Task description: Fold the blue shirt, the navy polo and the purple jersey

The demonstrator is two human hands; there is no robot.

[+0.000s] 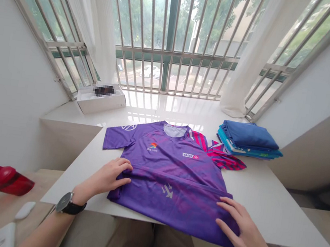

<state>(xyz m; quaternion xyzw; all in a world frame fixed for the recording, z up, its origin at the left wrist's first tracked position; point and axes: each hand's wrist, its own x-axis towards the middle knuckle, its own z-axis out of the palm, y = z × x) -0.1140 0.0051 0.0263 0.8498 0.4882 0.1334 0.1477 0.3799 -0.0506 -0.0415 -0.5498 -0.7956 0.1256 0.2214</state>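
A purple sports T-shirt [166,156] lies face up on the white table, its collar toward the window and one sleeve striped pink and purple. Its lower part is folded up over the front, and a grey arrow print shows on that flap. At the left end of the fold rests my left hand [114,175], fingers spread and bent a little on the cloth. My right hand [235,221] lies on the flap's right end with its fingers stretched apart. Neither hand visibly pinches the fabric. The shirt's near edge hangs slightly past the table's front edge.
Folded blue clothes [249,137] are stacked at the right of the white table [281,213]. A white box [102,100] with a blurred dark item stands on the sill at left. Lower left are a red bottle [6,179] and small white objects [25,210]. Barred windows lie ahead.
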